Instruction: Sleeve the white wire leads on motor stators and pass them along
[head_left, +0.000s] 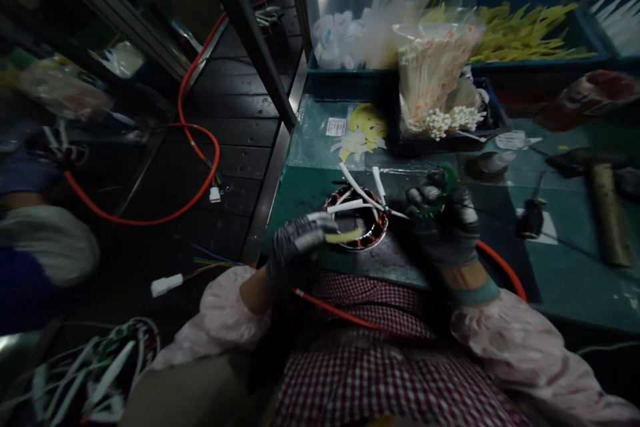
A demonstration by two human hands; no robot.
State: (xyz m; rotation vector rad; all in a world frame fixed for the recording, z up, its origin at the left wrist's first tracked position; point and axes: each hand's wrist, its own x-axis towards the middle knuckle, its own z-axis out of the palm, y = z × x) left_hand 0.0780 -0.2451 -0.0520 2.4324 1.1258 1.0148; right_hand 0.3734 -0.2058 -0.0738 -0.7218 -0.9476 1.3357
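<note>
The left hand's fingers (314, 223) are closed together, pinching one end of a yellow strip (343, 236) whose free end lies over the near rim of the stator (376, 235). The gloved left hand (295, 247) sits just left of the stator. Well to the left of the stator, an orange cable (200, 140) loops over the dark floor, and a white connector (167, 284) lies nearer, below that loop. The stator rests on the green bench (575, 267) between the two hands, its copper windings showing on the right side and white sleeved leads (357, 187) fanning up out of it. Just right of the stator, the gloved right hand (447, 220) has its fingers (423, 197) curled tight around a green ring (451, 181), held above the bench. Behind the stator lie loose yellow and white pieces (365, 130), and a clear bag of white-tipped sticks (435, 80) stands to the right behind it. Farther right of the stator lie a screwdriver (531, 217) and a mallet (607, 210).
</note>
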